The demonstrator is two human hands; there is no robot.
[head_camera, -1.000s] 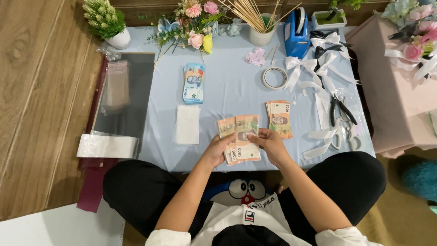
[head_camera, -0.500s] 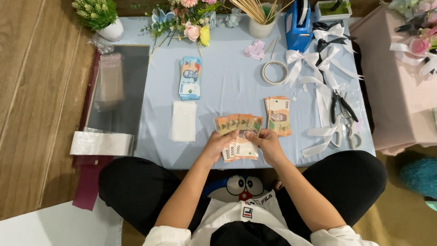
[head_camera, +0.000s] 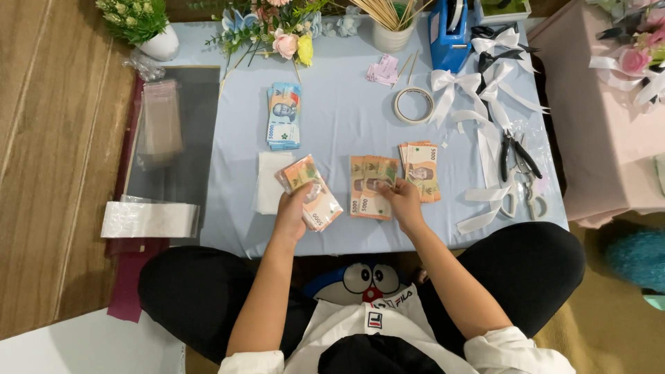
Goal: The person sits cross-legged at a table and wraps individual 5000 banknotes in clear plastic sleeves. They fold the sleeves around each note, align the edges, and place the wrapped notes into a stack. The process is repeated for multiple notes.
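a fanned bundle of orange banknotes (head_camera: 309,192) is gripped in the left hand (head_camera: 294,212), fingers curled shut around its lower edge, and held just above the pale blue worktop (head_camera: 346,118). the right hand (head_camera: 404,201) is pressed down on a second pile of orange banknotes (head_camera: 373,185) lying flat on the worktop, thumb and fingers pinched closed on its near right corner. a third orange pile (head_camera: 421,170) lies just beside it to the right, partly overlapping it, and a blue stack of notes (head_camera: 284,116) rests well apart, further back. a white folded sheet (head_camera: 267,181) lies beside the left hand. the step in hand is judged to be the sorting or dividing of the orange notes into piles. for the next move, a firm pinch on single notes would be called for, so that the fanned bundle is not let slip apart.
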